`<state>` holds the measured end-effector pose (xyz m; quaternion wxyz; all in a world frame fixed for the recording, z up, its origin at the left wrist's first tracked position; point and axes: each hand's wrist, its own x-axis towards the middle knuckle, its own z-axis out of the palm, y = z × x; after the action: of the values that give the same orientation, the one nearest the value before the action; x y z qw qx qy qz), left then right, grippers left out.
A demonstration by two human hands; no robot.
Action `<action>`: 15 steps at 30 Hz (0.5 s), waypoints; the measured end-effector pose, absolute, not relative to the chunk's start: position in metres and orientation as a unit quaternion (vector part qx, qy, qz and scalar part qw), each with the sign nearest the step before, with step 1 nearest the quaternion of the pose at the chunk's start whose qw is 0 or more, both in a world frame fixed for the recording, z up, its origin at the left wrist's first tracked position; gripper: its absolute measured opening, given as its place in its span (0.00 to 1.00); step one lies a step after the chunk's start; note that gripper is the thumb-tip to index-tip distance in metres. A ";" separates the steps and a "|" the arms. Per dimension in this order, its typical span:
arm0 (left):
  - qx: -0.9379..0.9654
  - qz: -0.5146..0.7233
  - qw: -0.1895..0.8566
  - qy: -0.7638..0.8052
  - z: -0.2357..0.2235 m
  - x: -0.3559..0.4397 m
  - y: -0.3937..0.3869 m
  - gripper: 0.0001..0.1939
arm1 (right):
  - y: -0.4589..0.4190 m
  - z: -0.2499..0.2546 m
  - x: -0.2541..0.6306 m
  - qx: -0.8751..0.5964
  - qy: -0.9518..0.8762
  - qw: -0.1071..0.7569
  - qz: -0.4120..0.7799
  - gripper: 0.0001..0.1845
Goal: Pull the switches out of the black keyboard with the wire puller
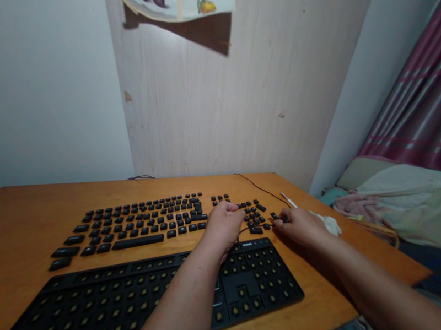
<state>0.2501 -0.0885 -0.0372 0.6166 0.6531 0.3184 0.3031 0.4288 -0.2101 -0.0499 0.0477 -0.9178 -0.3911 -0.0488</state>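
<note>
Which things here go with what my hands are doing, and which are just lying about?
In use:
- loose keys, by both hands
- keyboard base, in front of them
- left hand, right hand

Probably just lying about:
- white stick, beyond your right hand
- crumpled white cloth, beside it
- bedding, off to the right

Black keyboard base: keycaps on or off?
Off: the black plastic keyboard base shows bare key sockets, and loose black keycaps lie behind it.
</note>
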 end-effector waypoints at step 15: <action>0.726 0.282 0.543 0.314 -0.044 0.250 -0.087 0.03 | -0.204 -0.052 0.428 -0.911 -0.407 0.048 -0.050 0.17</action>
<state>0.2498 -0.0868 -0.0435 0.5430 0.7261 0.3138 0.2817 0.4280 -0.2045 -0.0524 0.0478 -0.9107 -0.4071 -0.0504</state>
